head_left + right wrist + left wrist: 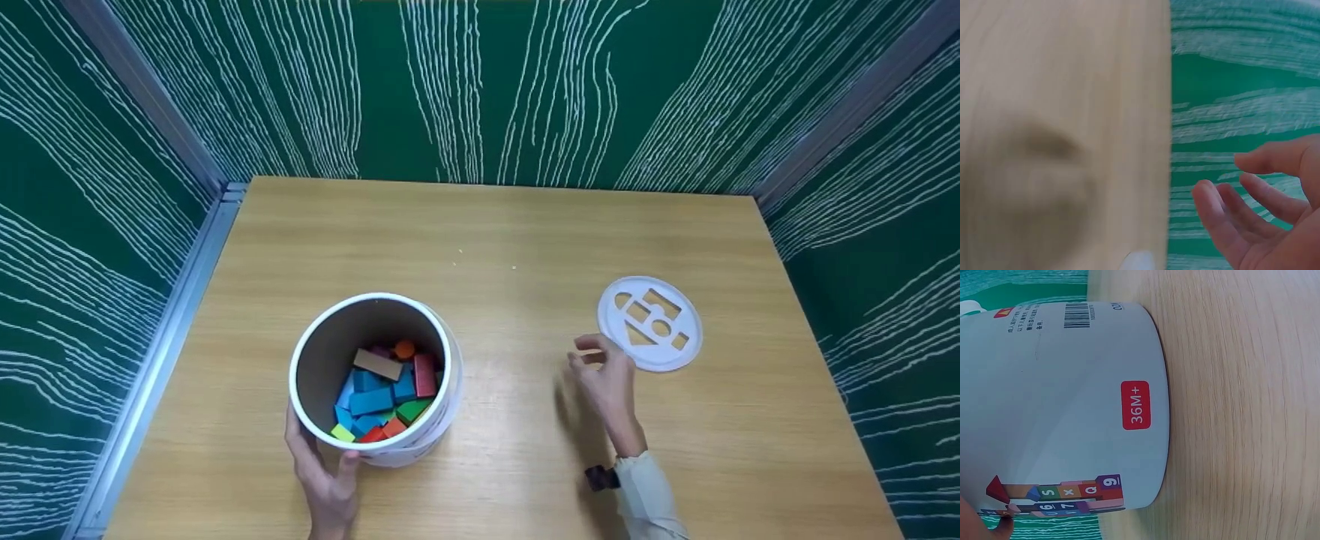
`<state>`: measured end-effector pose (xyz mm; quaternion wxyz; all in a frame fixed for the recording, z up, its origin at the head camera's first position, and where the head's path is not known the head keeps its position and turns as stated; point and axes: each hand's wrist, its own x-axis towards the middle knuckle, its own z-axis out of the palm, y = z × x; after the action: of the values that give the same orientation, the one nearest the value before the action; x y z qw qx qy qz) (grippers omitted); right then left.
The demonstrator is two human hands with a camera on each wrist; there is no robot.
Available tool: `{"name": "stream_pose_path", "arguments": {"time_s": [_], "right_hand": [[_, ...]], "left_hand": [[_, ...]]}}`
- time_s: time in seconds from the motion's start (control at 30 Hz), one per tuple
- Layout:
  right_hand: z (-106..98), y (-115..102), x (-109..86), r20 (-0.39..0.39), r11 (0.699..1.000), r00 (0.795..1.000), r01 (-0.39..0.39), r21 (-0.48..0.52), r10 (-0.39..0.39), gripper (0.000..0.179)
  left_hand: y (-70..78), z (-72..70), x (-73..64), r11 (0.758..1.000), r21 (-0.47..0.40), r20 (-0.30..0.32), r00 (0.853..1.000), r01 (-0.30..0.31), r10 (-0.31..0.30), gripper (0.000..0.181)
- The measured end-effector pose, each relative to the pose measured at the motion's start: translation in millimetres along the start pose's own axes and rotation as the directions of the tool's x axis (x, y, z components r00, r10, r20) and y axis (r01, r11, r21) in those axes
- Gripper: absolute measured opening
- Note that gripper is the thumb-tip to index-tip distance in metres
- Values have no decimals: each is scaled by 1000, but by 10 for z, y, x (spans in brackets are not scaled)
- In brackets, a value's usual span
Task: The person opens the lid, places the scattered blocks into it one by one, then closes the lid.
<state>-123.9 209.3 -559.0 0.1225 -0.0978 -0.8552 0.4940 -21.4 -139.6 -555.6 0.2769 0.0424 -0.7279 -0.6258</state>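
A round white bucket [453,409] stands on the table at the left, its open top showing several coloured wooden blocks [371,401] inside. My left hand [328,480] holds the bucket by its near left side, with the thumb close under the rim. The left wrist view shows the white bucket wall [1072,410] with a red "36M+" label and a barcode. Over the table to the right hovers my right hand [606,379], fingers loosely bent and nothing between them. Just beyond it lies a flat white lid [613,322] with shaped holes.
The wooden table [510,232] carries a few tiny pale specks near its middle. Green panels [487,90] with white lines rise behind it and at both sides. A metal rail [150,360] runs along the left edge.
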Motion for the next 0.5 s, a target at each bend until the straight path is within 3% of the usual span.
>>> {"name": "stream_pose_path", "arguments": {"time_s": [0.1, 0.17, 0.33, 0.5], "right_hand": [[-71, 176, 55, -95, 997, 992, -79, 17, 81, 14], [-128, 305, 92, -179, 990, 974, -130, 58, 138, 11], [-303, 618, 170, -368, 965, 896, -201, 166, 250, 8], [-473, 842, 210, -453, 950, 838, -303, 77, 304, 11]], "left_hand": [[-2, 2, -2, 1000, 2, -2, 1000, 6, -6, 82], [-13, 6, -6, 1000, 4, -7, 1000, -3, 3, 82], [-34, 12, -12, 999, -6, -26, 999, -43, 43, 82], [-27, 8, -9, 1000, -9, -23, 999, -28, 28, 83]]}}
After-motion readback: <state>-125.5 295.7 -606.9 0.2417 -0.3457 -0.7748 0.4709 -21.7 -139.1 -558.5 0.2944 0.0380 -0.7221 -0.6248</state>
